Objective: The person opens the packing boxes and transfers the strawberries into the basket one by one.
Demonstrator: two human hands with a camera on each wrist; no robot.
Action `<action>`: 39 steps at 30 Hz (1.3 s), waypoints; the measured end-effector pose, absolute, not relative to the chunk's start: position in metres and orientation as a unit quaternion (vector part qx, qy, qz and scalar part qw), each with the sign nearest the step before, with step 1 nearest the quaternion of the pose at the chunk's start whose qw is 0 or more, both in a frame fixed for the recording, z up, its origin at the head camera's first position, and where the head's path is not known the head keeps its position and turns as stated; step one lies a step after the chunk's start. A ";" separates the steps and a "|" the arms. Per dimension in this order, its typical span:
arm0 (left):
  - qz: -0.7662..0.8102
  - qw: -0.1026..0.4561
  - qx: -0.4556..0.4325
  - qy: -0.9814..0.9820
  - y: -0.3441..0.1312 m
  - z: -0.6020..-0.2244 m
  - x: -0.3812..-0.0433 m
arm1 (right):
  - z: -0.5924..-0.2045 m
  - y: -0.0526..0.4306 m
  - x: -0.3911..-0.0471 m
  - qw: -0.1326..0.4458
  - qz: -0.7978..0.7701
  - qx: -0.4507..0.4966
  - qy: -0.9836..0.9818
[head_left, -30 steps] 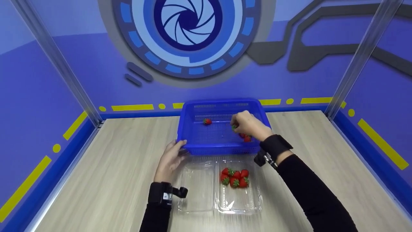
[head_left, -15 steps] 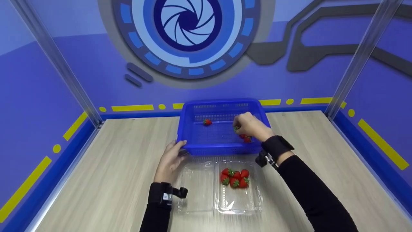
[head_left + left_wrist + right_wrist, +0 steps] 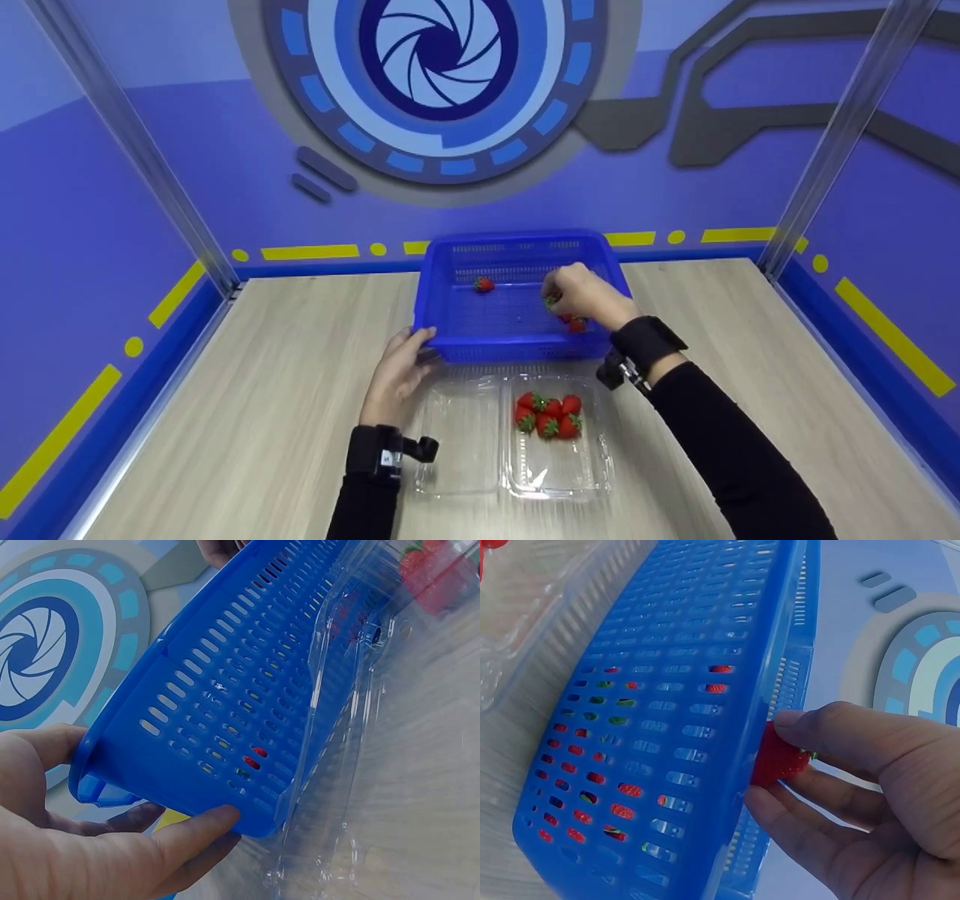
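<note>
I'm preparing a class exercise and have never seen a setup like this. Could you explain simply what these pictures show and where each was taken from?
There is no machine here, just one person's bare hands. The wide picture comes from a camera worn on the head, looking forward and down. The two closer ones come from a left wrist camera and a right wrist camera.

On the wood-grained table stands a blue basket with some loose strawberries inside. Nearer the person lies an open clear plastic box, its right half holding six red strawberries.

The left hand grips the basket's near left corner. The right hand pinches one strawberry at the basket.
</note>
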State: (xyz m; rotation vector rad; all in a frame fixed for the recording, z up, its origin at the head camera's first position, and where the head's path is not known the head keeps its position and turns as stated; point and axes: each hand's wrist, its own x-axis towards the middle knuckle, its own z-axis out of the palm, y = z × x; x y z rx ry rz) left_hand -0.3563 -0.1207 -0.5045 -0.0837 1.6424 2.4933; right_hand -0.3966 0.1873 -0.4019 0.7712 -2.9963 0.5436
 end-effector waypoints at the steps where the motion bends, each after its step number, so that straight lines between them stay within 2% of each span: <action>1: 0.832 0.077 -0.027 0.549 -0.121 -0.504 -0.356 | -0.401 0.187 -0.396 -0.004 0.172 0.244 -0.954; 18: 0.825 0.082 -0.036 0.558 -0.120 -0.505 -0.357 | -0.401 0.187 -0.385 -0.008 0.178 0.255 -0.950; 21: 0.825 0.085 -0.033 0.557 -0.120 -0.508 -0.357 | -0.401 0.188 -0.372 -0.005 0.181 0.279 -0.943; 28: 0.827 0.081 -0.037 0.555 -0.120 -0.507 -0.358 | -0.399 0.187 -0.329 0.047 0.150 0.365 -0.918; 39: 0.829 0.081 -0.033 0.552 -0.120 -0.505 -0.357 | -0.437 0.177 -0.255 0.027 0.184 0.364 -0.913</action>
